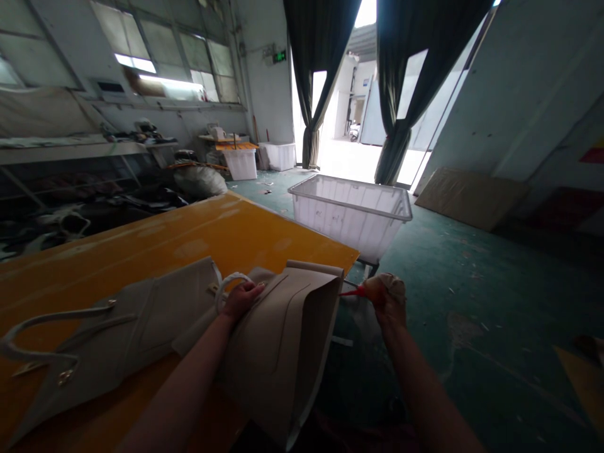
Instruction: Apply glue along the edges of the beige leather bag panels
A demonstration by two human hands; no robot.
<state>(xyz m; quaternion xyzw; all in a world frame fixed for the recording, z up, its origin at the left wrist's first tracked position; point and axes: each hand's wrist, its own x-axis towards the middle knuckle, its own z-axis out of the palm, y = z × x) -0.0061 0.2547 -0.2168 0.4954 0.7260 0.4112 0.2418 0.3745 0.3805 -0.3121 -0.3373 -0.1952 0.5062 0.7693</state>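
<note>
A beige handbag [274, 333] lies at the near edge of the orange table, its open side facing right. My left hand [243, 299] is closed on it beside a pale rope-like handle [231, 278], the fingers partly hidden. Off the table's right corner, my right hand [389, 302] grips a squeeze bottle [374, 290]. The bottle's red nozzle [352, 292] points left at the bag's right edge; whether it touches cannot be made out. Left of the first bag, a second beige bag [127, 327] lies flat with looped handles and gold-coloured fittings.
The orange table [189, 233] reaches away to the left. Just beyond its right corner stands a white plastic bin [349, 217]. Dark material [85, 220] is heaped at the left. Dark curtains [396, 88] frame a bright doorway, and a brown board [472, 196] leans by the right wall.
</note>
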